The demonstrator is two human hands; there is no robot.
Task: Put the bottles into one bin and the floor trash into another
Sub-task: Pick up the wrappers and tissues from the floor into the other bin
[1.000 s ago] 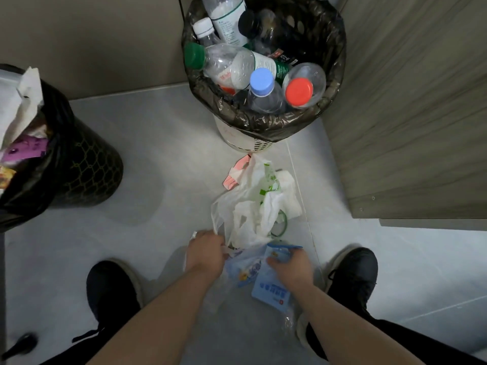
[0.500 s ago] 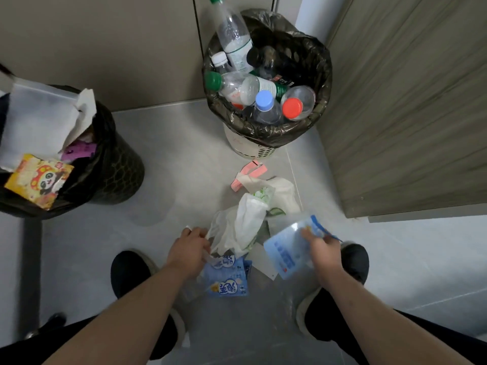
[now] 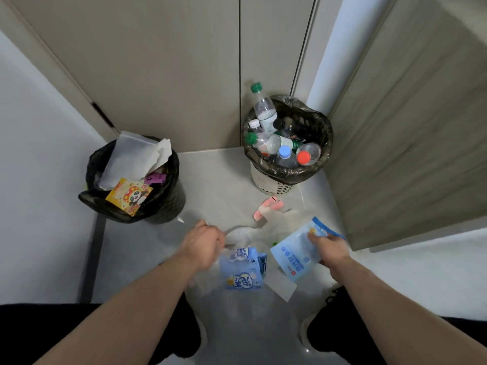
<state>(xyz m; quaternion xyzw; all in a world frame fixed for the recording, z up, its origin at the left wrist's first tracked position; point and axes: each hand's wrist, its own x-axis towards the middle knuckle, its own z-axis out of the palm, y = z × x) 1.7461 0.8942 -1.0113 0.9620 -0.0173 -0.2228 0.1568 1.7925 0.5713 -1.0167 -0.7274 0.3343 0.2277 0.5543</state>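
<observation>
Hands low: left (image 3: 203, 245) grips wrappers (image 3: 243, 270), right (image 3: 329, 247) pinches pouch (image 3: 296, 255)

I see a pale grey tiled floor (image 3: 216, 180) running to a corner of beige wall panels (image 3: 163, 69), split by dark vertical seams. To the right stands a wood-grain cabinet side (image 3: 411, 133), with a white column (image 3: 340, 48) beside it. Along the left runs a white wall (image 3: 34, 185). My black shoes (image 3: 340, 335) show at the bottom.
</observation>
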